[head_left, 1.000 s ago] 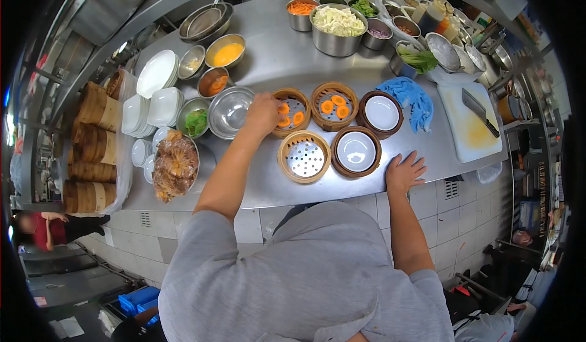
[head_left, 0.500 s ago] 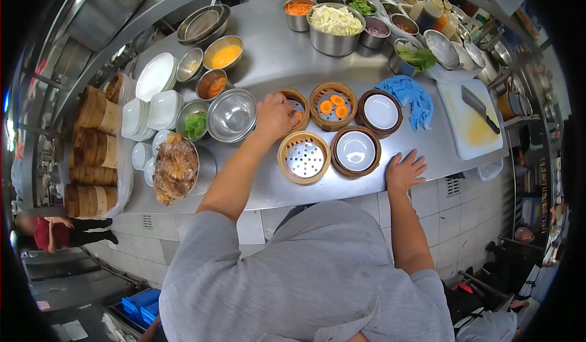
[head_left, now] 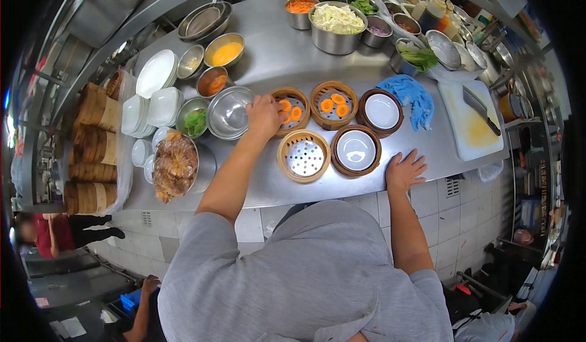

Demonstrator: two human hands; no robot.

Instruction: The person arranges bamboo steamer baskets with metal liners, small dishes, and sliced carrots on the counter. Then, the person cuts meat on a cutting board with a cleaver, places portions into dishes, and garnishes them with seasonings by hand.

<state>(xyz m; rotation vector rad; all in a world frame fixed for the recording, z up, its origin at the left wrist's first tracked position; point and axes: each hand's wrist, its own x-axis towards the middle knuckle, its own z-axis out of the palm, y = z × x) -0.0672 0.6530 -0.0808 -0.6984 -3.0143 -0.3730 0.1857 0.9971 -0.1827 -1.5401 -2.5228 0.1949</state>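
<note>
My left hand (head_left: 264, 116) reaches over the left rim of a bamboo steamer basket (head_left: 304, 126), fingers bent together, fingertips at a carrot slice (head_left: 285, 120) they partly cover. Two more carrot slices (head_left: 296, 113) show plainly on its perforated metal liner. Beside it, another bamboo steamer (head_left: 333, 124) holds three carrot slices (head_left: 326, 105). Nearer me stands a bamboo steamer (head_left: 303, 159) with only a perforated liner showing. My right hand (head_left: 406, 170) lies flat at the table's front edge, fingers spread, close to a dark steamer (head_left: 356, 152) containing a white dish.
A metal bowl (head_left: 231, 114) stands just left of my left hand. Another dark steamer (head_left: 381, 112), a blue cloth (head_left: 408, 97) and a cutting board (head_left: 467, 137) with a cleaver (head_left: 476, 105) are rightward. White plates (head_left: 155, 73) stand left; a pot of chopped cabbage (head_left: 337, 40) stands behind.
My left hand has shifted left and slightly nearer me, uncovering carrot slices in the left steamer. My right hand stays put. Another person's arm has come into view at the lower left.
</note>
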